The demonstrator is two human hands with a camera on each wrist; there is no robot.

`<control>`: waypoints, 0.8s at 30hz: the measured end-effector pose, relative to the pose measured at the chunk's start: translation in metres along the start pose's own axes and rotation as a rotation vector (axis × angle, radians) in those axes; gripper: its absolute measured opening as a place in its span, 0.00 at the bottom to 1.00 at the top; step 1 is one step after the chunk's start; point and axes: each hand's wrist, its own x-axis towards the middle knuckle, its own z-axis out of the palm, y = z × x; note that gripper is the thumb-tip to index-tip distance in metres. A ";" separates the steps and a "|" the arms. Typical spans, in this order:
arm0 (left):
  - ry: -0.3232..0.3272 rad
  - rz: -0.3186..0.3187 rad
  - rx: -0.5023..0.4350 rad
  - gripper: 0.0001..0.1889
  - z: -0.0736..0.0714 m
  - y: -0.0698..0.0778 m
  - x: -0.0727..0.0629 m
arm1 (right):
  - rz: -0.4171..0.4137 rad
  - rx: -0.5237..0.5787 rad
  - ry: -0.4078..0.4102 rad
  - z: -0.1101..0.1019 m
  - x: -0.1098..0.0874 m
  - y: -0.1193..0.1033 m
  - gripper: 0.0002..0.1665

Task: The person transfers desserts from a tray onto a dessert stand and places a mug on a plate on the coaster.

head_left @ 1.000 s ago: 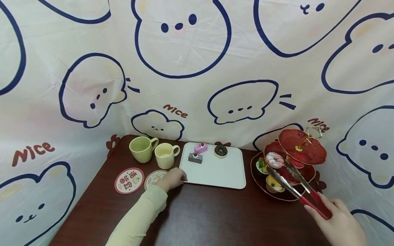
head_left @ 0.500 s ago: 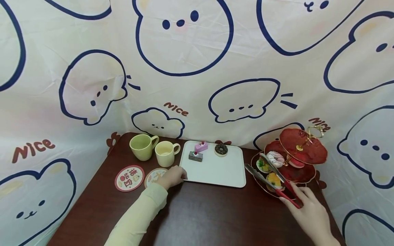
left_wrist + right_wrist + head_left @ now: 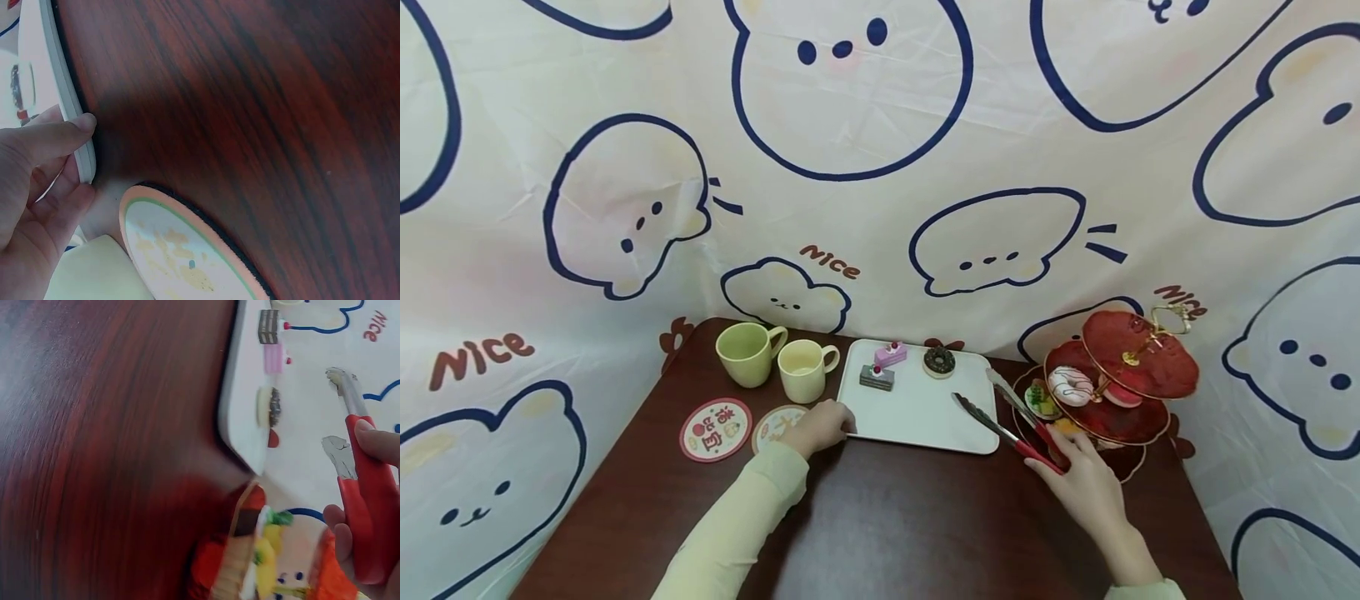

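My left hand (image 3: 823,425) pinches the near left corner of a white tray (image 3: 925,412); in the left wrist view the thumb lies over the rim, fingers behind it. On the tray are a grey cake slice (image 3: 877,379), a pink cake slice (image 3: 891,356) and a chocolate donut (image 3: 938,362). My right hand (image 3: 1086,483) holds red-handled tongs (image 3: 375,506), their metal tips spread around the tray's right edge with nothing between them. Beside them a tiered red stand (image 3: 1138,354) bears a white-iced donut (image 3: 1071,387) and a green-topped tart (image 3: 1040,400); the hand partly hides a yellow-topped tart (image 3: 1066,427).
A green mug (image 3: 745,357) and a cream mug (image 3: 802,372) stand at the back left. A red-rimmed coaster (image 3: 715,430) and a second coaster (image 3: 775,427), partly covered by the left hand, lie before them. A patterned cloth (image 3: 850,217) hangs behind the table (image 3: 910,525).
My right hand has swung the tongs leftward, from over the stand to the tray's right edge, their tips still apart. The left hand keeps its hold on the tray's corner.
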 end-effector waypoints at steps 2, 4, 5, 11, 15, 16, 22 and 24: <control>-0.001 0.001 0.006 0.09 -0.001 0.000 0.000 | 0.019 0.007 -0.029 0.008 0.007 -0.001 0.40; 0.000 0.001 0.012 0.09 -0.003 0.000 -0.001 | 0.033 0.011 -0.047 0.016 0.013 -0.001 0.40; -0.001 0.001 0.013 0.09 -0.003 0.000 -0.001 | 0.038 0.015 -0.053 0.020 0.017 -0.001 0.40; 0.001 -0.007 0.009 0.09 -0.002 0.001 0.001 | 0.062 0.030 -0.040 0.038 0.034 0.000 0.44; -0.004 -0.021 0.003 0.09 -0.001 0.002 0.002 | 0.097 0.031 -0.053 0.048 0.042 0.000 0.47; -0.005 -0.022 0.001 0.09 -0.001 0.002 0.002 | 0.106 0.030 -0.064 0.050 0.044 0.000 0.48; -0.002 -0.021 0.002 0.09 -0.001 0.002 0.001 | 0.142 0.040 -0.142 0.062 0.053 0.000 0.47; -0.001 -0.013 0.003 0.09 -0.002 0.003 0.001 | 0.146 0.042 -0.161 0.065 0.056 0.002 0.46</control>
